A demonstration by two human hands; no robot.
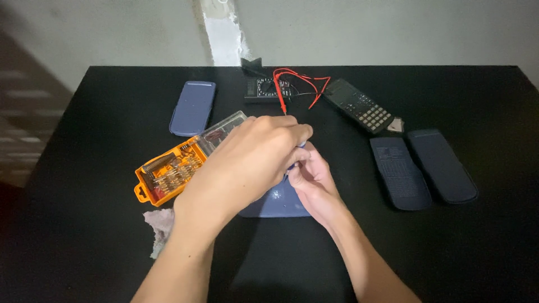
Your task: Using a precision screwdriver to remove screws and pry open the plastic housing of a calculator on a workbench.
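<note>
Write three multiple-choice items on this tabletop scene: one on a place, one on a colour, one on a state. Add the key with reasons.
1. Where does the multimeter lie?
A. At the far edge of the table, between the blue cover and the calculator
B. Under the orange bit case
C. On the floor

2. What colour are the multimeter's leads?
A. Green
B. Red
C. White

3. How is the orange bit case?
A. Shut
B. Upside down
C. Open, its clear lid swung back

Key: 1 A, it sits by the wall between those two things. 2 B, the wires looping over it are red. 3 C, the rows of bits show, with the lid tilted beyond them, partly behind the left hand, which meets the right hand over a blue panel.
</note>
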